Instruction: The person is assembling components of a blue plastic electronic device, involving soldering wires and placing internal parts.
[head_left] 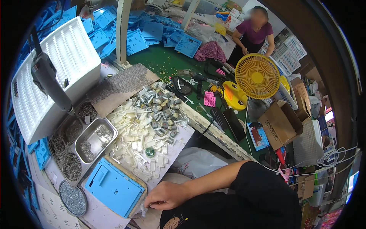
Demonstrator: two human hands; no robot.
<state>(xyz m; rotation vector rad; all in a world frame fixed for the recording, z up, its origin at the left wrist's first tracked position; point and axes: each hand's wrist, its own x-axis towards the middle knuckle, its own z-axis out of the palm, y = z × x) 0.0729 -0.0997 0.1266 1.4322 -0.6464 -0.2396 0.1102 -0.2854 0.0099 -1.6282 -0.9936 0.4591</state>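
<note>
My right hand (164,195) is closed, its fingertips pinched at the near right edge of a padded board (139,196). A pale, see-through scrap (142,211) shows just under the fingertips, too small to name for sure. On the board lies a flat light-blue plastic panel (114,189) with a raised part near its far left corner. My left hand is out of view. Beyond the panel spreads a heap of white plastic pieces (131,131), with small grey motors (162,101) at its far side. A green round thing (150,152) rests on the white pieces.
At left are a metal tray (114,131) of small metal parts, an oval dish (73,198) of grey bits, a hanging electric screwdriver (51,78) and a white crate (57,72). Blue panels (137,42) pile up behind. A person (256,32) stands across, behind a yellow fan guard (257,76).
</note>
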